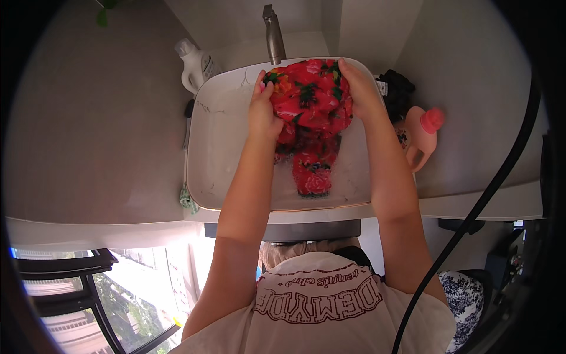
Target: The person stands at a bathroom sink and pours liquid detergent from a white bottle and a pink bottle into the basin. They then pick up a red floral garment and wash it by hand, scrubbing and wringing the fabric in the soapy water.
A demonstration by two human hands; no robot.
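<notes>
Between my two hands is a bunched red cloth (315, 94) with a floral print in green, black and orange. My left hand (263, 112) grips its left side, thumb on top. On the right side my right hand (358, 88) is closed round the fabric, most of its fingers hidden. The lower end of the cloth hangs into the white sink (221, 159), where it lies in water. Just beyond the bundle stands a metal faucet (273, 38), its spout close to the cloth's far edge. Whether water is running from it I cannot tell.
A white bottle with a handle (194, 68) stands behind the sink at left. To the right are a dark bundle (396, 91) and a pink jug with a red cap (421, 133). A green cloth (188, 197) lies by the near left corner. A black cable (471, 215) crosses the right side.
</notes>
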